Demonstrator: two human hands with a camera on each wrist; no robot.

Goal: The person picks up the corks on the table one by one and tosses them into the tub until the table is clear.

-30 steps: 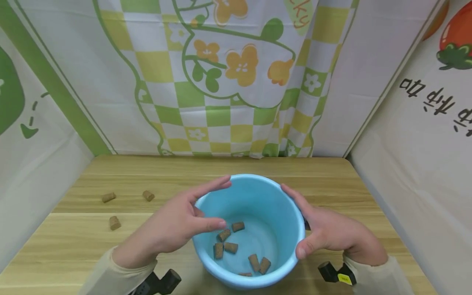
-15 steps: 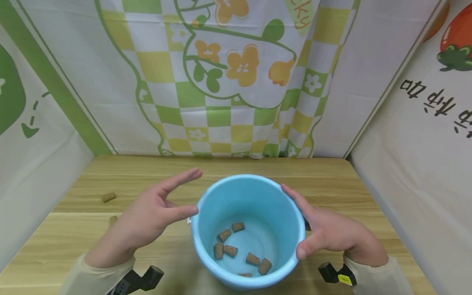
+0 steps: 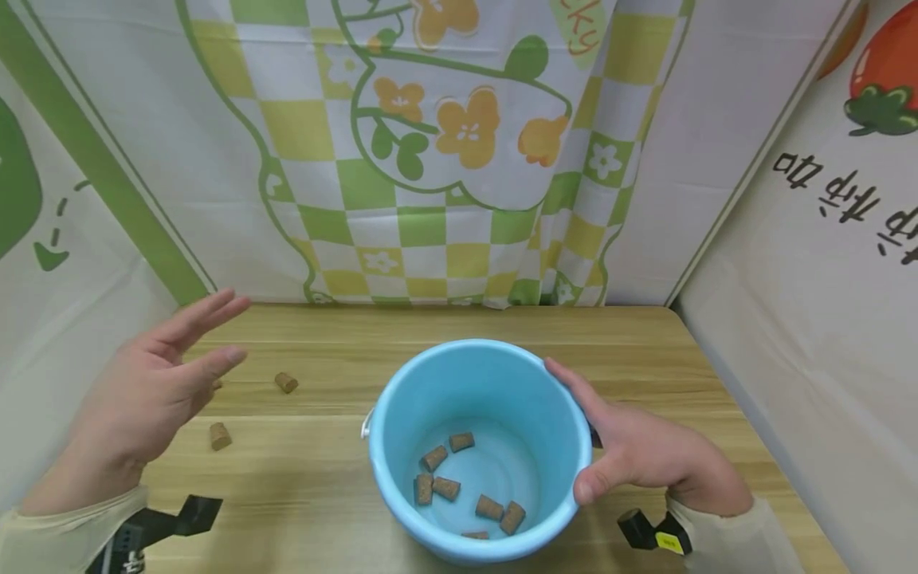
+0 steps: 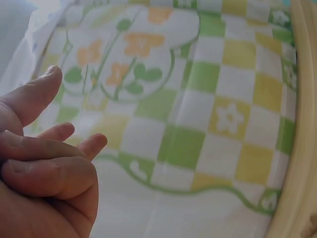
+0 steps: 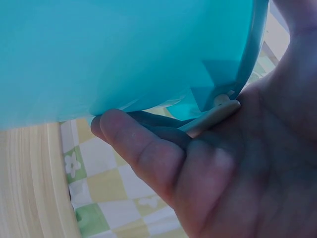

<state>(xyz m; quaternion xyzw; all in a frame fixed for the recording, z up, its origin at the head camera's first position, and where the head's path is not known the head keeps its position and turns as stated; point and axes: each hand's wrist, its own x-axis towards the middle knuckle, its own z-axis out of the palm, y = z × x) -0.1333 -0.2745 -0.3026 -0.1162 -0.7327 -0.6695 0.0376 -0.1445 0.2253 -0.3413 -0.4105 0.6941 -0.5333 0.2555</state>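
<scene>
A light blue bucket (image 3: 495, 383) stands at the front middle of the table, with several brown corks (image 3: 447, 489) lying on its bottom. My right hand (image 3: 645, 446) holds its right side, thumb at the rim; the right wrist view shows fingers against the outer wall beside the white handle end (image 5: 213, 116). Over the table's left part hovers my left hand (image 3: 151, 383), holding nothing, its thumb and index finger spread. In the left wrist view two of its fingers (image 4: 54, 176) curl in. Near it lie one cork (image 3: 220, 436) and another cork (image 3: 285, 383); a third is mostly hidden behind the fingers.
A checked, flowered curtain (image 3: 445, 239) hangs behind the wooden table (image 3: 323, 454). White printed cloth walls (image 3: 803, 319) border both sides. The white handle end (image 3: 366, 424) sticks out on the bucket's left side.
My left hand has moved left, from over the bucket to above the corks on the table. One cork in the bucket has shifted its position. The right hand stays on the bucket.
</scene>
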